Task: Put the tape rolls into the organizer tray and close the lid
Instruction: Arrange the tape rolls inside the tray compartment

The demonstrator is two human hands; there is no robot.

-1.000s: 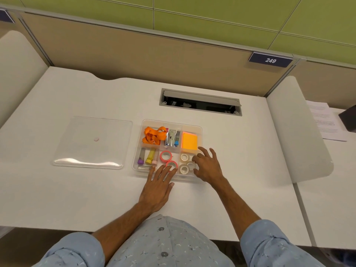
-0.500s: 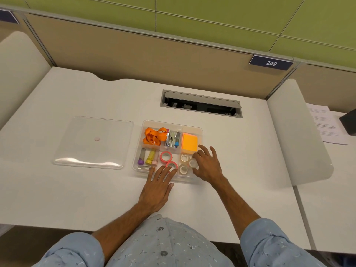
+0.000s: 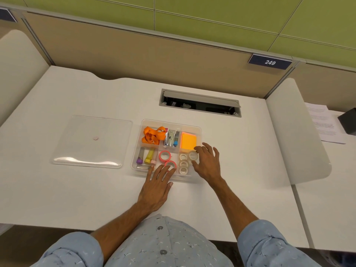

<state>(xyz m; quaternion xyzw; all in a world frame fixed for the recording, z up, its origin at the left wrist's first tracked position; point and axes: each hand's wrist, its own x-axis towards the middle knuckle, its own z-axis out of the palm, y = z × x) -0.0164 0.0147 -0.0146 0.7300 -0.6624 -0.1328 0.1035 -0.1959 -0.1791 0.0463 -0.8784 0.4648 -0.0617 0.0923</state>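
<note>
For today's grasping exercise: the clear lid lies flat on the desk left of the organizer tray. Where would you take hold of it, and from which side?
Grip the clear lid by its right edge, the one nearest the organizer tray, probably with the left hand, which is closest. It lies flat and thin, so its middle offers no hold; a finger would likely need to get under the rim.

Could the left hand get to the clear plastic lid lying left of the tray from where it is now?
Probably yes. The left hand lies flat at the clear organizer tray's near edge, holding nothing. The clear plastic lid lies flat on the white desk beside the tray, with bare desk between them.
</note>
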